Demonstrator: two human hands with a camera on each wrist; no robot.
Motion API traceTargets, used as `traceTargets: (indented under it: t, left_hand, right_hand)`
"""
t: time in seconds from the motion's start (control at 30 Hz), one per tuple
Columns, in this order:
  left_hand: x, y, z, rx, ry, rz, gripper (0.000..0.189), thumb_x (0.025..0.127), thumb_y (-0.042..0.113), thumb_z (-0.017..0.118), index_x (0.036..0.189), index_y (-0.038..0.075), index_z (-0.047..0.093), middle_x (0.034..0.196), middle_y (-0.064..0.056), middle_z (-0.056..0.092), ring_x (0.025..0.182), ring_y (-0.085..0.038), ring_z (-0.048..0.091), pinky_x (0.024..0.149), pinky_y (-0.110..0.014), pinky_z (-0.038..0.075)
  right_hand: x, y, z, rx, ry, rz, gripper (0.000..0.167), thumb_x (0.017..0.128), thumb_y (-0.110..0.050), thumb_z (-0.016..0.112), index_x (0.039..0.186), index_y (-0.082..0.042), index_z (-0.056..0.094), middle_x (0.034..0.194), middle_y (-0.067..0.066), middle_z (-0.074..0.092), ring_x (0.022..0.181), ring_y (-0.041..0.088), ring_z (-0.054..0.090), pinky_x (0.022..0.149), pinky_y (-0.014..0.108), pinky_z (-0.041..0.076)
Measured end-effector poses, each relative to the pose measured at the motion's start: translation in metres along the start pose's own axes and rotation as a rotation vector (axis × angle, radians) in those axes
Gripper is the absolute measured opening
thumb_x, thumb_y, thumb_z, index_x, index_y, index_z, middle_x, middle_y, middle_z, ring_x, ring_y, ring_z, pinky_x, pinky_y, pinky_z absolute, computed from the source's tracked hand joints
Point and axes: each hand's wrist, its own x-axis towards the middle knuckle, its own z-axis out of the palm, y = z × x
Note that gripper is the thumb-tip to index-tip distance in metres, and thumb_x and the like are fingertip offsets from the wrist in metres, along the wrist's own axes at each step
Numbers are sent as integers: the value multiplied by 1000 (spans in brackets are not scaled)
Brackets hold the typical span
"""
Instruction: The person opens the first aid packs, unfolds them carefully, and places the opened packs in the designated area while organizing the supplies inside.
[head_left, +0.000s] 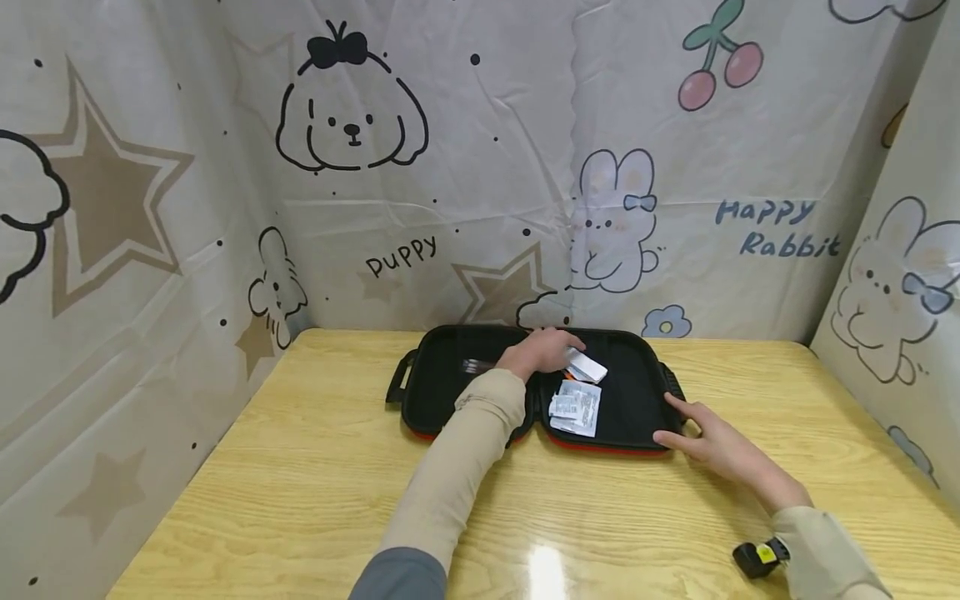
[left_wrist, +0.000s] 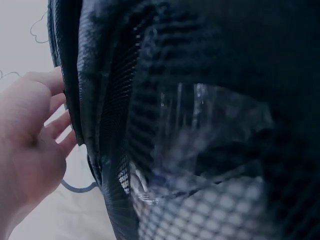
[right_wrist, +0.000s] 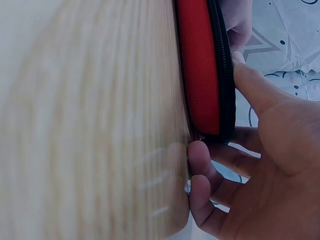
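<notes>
A black zippered case (head_left: pixel 630 392) with a red outer shell (right_wrist: pixel 200 75) lies spread into two halves on the table. My left hand (head_left: pixel 542 350) reaches over its middle to the far side; in the left wrist view its fingers (left_wrist: pixel 57 102) grip the black rim, the tips partly hidden. The right hand (head_left: pixel 712 437) holds the right half's outer edge, thumb at the zip and fingers curled low beside the shell. In that half are a white packet (head_left: pixel 576 408) and, close to my left fingers, a white flat piece (head_left: pixel 588 367).
Inside, a mesh pocket (left_wrist: pixel 210 215) covers clear plastic (left_wrist: pixel 220 105). A carry handle (head_left: pixel 397 379) sticks out on the left. The wooden table (head_left: pixel 315 500) ends at a printed cloth (head_left: pixel 465 167). A small black device (head_left: pixel 757 557) is at the right sleeve.
</notes>
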Motion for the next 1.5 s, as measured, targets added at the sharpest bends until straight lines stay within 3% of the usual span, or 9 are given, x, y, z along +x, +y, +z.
traceTargets:
  t: [0.17,0.53,0.7,0.87,0.97,1.2,1.37,1.5]
  left_hand:
    - [0,2,0,69,15,19,34,95,17,65,129,22,67,132,4,65,123,-17,58,106,-34,43]
    - [-2,-11,-13,23,91,95,33,94,23,65,126,14,68,124,-2,65,114,-16,59,103,-29,44]
    - [-16,-22,-24,-23,91,71,38,96,25,62,132,14,64,131,-3,61,115,-16,56,104,-30,43]
    - [-31,-36,-31,-75,115,53,37,97,26,61,133,14,61,135,-2,60,119,-15,54,107,-32,42]
    - [-41,-48,-34,-97,129,37,37,97,27,62,132,15,60,133,-1,61,119,-16,56,106,-34,43]
    - [-67,-77,-39,-164,181,7,26,95,25,65,118,15,62,117,-3,64,100,-17,58,94,-35,47]
    - [-85,-100,-39,-169,205,-37,23,94,25,67,113,14,63,117,-5,64,104,-19,58,97,-37,47]
    - [-97,-114,-39,-188,262,-70,22,90,21,70,109,12,66,114,-7,66,102,-21,58,96,-38,47]
  right_hand:
    - [-1,0,1,2,-3,4,89,93,-50,64,156,1,24,150,38,28,121,42,44,99,60,39]
    - [1,1,1,-6,-2,-13,89,94,-49,63,155,3,25,150,38,29,120,41,45,95,55,41]
    - [2,-2,3,-10,-8,-16,88,94,-48,63,155,3,25,149,38,30,123,44,46,96,56,42]
    - [0,-2,1,-31,-10,-6,89,95,-48,63,155,3,24,147,40,31,112,40,51,88,49,46]
    - [1,-1,1,-35,-8,-13,88,95,-47,63,155,4,24,146,41,31,110,39,50,85,47,46]
    - [0,-2,-4,-45,-18,-9,89,95,-47,63,155,5,23,145,40,32,107,38,50,86,47,43]
    - [0,-4,-4,-38,-25,-8,89,95,-47,63,155,5,23,147,41,29,108,39,50,87,48,44]
    - [-1,-4,-1,-30,-29,-12,89,95,-47,63,154,5,23,147,41,29,106,36,52,86,45,45]
